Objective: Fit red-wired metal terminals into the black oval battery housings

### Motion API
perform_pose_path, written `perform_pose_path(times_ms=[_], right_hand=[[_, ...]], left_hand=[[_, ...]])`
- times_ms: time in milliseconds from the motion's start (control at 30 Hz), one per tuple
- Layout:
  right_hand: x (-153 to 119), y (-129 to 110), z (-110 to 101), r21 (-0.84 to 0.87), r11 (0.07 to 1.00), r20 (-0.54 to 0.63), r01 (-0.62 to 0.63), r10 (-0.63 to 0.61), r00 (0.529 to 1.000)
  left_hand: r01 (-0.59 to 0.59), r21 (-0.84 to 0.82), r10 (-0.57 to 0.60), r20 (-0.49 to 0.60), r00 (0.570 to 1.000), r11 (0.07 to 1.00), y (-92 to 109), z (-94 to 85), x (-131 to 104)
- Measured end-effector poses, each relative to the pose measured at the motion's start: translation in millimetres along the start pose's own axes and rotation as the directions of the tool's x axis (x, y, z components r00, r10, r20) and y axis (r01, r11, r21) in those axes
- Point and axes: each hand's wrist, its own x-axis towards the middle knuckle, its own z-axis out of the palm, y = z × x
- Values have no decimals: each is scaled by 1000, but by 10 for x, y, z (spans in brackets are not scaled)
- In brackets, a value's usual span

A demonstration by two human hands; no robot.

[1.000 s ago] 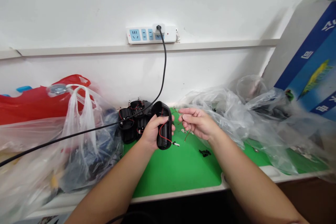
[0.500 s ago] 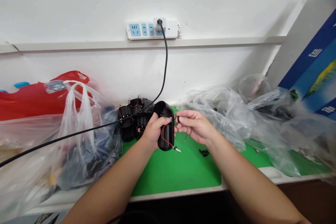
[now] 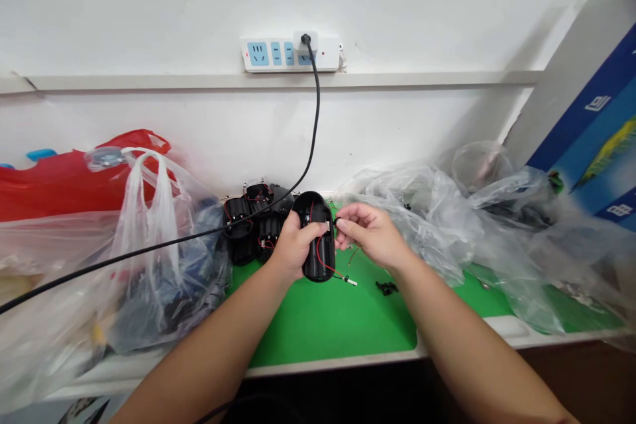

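Note:
My left hand (image 3: 294,245) grips a black plastic housing (image 3: 322,258), oval and hollow, its open side facing me. The thumb presses on a small pale part at the housing's right inner edge. From inside runs a red wire with a white connector (image 3: 350,281) that hangs past the lower right. Just right of the housing, my right hand (image 3: 368,232) pinches a small black part (image 3: 337,222) between thumb and fingertips; its exact kind is too small to tell. Several similar black housings with red wires (image 3: 248,218) stand behind my left hand.
Small black pieces (image 3: 387,288) lie on the green mat (image 3: 338,338). Clear plastic bags (image 3: 422,212) crowd the right, with a filled clear bag (image 3: 163,278) and a red bag (image 3: 74,185) on the left. A black cable (image 3: 149,248) droops from the wall power strip (image 3: 278,54) across the left side.
The housing has turned slightly and shifted a little right in my left hand, its connector swinging right. My right hand still pinches the small black part beside it.

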Motion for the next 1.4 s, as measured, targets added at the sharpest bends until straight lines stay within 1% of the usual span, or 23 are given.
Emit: perform_pose_path(times_ms=[33, 100, 167, 233, 333, 433, 500, 567, 600, 667, 733, 833, 900, 967, 1067, 1167, 1267, 1400], right_hand=[[-4, 13, 0, -123, 990, -11, 66, -68, 998], [-17, 41, 1, -349, 920, -3, 180, -193, 981], [-32, 63, 7, -467, 846, 31, 255, -272, 962], [-43, 68, 21, -477, 831, 40, 286, -305, 952], [-47, 43, 48, -423, 865, 9, 270, -294, 956], [-35, 9, 59, -346, 918, -20, 196, -215, 976], [-21, -4, 50, -265, 958, -43, 109, -125, 991], [-5, -7, 29, -177, 984, -64, 12, -23, 998], [3, -7, 17, -129, 991, -73, -31, 21, 997], [17, -5, -8, -17, 995, -81, -95, 94, 992], [26, -3, -32, 94, 985, -60, -145, 151, 987], [28, -4, -62, 198, 956, -9, -216, 222, 975], [24, -9, -74, 244, 938, 17, -247, 251, 968], [18, -17, -76, 281, 922, 37, -267, 268, 963], [13, -29, -64, 315, 908, 32, -277, 282, 959], [15, -25, -49, 328, 903, 18, -279, 289, 957], [17, -2, -44, 322, 903, 16, -285, 296, 955], [14, 22, -36, 289, 913, 22, -288, 295, 955]], left_hand=[[-19, 7, 19, -11, 1000, 1000, -5, 7, 2], [-67, 29, 68, -37, 997, 997, -14, 11, 13], [-114, 57, 117, -44, 992, 992, -21, -4, 34], [-157, 88, 160, -30, 987, 984, -26, -35, 62], [-245, 178, 252, -14, 968, 953, -32, -94, 107], [-333, 294, 348, 4, 938, 896, -30, -130, 135], [-359, 328, 372, 26, 928, 874, -23, -127, 130], [-351, 321, 359, 37, 933, 879, -13, -105, 105], [-330, 303, 332, 44, 942, 894, -7, -90, 88], [-249, 236, 241, 61, 969, 939, 1, -61, 57], [-140, 154, 130, 74, 989, 978, 4, -45, 40], [-16, 71, 13, 45, 999, 997, 8, -48, 43], [21, 38, -23, 35, 999, 999, 16, -57, 48], [23, 10, -23, 53, 998, 1000, 31, -61, 45], [16, -2, -15, 72, 997, 1000, 53, -55, 33], [22, 14, -23, 43, 999, 1000, 53, -47, 33], [-3, 25, 2, 16, 1000, 1000, 29, -45, 44], [-32, 53, 31, 16, 999, 998, -4, -43, 48]])
